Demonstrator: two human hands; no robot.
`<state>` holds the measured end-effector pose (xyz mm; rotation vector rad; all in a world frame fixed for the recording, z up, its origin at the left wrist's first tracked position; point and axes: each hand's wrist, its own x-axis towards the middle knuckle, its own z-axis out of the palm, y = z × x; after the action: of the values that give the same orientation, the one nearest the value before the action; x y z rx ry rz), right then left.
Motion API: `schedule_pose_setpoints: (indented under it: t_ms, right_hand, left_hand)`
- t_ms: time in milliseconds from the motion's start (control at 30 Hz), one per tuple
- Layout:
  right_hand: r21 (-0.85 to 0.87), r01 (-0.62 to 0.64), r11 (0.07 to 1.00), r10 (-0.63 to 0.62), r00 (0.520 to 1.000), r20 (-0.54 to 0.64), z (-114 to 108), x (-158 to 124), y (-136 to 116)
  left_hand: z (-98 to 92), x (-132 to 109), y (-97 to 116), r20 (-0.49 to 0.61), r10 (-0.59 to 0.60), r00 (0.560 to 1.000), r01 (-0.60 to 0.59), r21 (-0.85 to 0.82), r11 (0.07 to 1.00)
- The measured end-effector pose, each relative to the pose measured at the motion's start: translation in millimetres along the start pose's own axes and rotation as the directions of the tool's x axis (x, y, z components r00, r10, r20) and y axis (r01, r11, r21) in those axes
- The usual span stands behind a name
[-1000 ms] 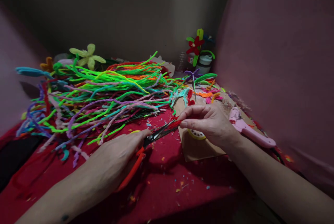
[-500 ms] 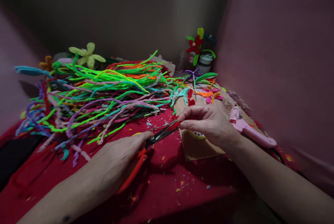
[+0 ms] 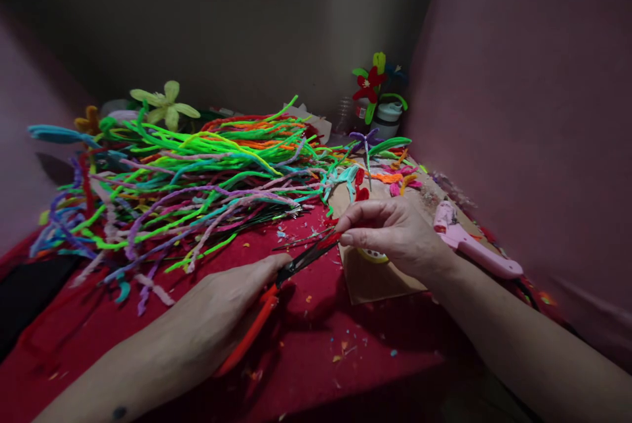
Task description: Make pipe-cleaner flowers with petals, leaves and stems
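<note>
My left hand [image 3: 247, 291] is wrapped round a pair of scissors [image 3: 264, 314] with red handles and dark blades. The blades point up and to the right, their tips at the fingers of my right hand [image 3: 390, 235]. Between that hand's thumb and forefinger is a small red pipe cleaner piece [image 3: 334, 237], mostly hidden by the fingers. Under my right hand lies a piece of brown cardboard [image 3: 375, 285], with a yellow-rimmed item [image 3: 374, 256] on it, partly covered. Red fuzzy pieces [image 3: 361, 186] sit just beyond the hand.
A big heap of coloured pipe cleaners [image 3: 207, 173] spreads across the left and back. To the right lies a pink glue gun [image 3: 478, 252]. Fuzzy flowers [image 3: 369, 85] and a lidded bottle [image 3: 388, 117] stand at the back. Small scraps dot the red cloth [image 3: 316, 357].
The scissors have shifted slightly, the handles swinging a little lower and the blades moving apart. My right hand stays nearly still at the same spot.
</note>
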<state>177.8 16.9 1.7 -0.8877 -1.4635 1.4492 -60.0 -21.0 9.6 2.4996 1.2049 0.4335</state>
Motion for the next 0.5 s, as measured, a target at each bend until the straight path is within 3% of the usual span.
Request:
schedule_pose_setpoints:
  t_ms: [133,500]
  right_hand:
    - [-0.006,0.000,1.000,0.000,1.000,-0.001,-0.5,0.5,-0.5]
    - [-0.007,-0.022,1.000,0.022,1.000,0.004,-0.3,1.8,-0.7]
  left_hand:
    - [0.1,-0.1,-4.5,0.127,-0.026,0.992,0.028,-0.011,1.000]
    - [9.1,-2.8,-20.8,0.107,0.023,0.994,-0.018,-0.049,0.999]
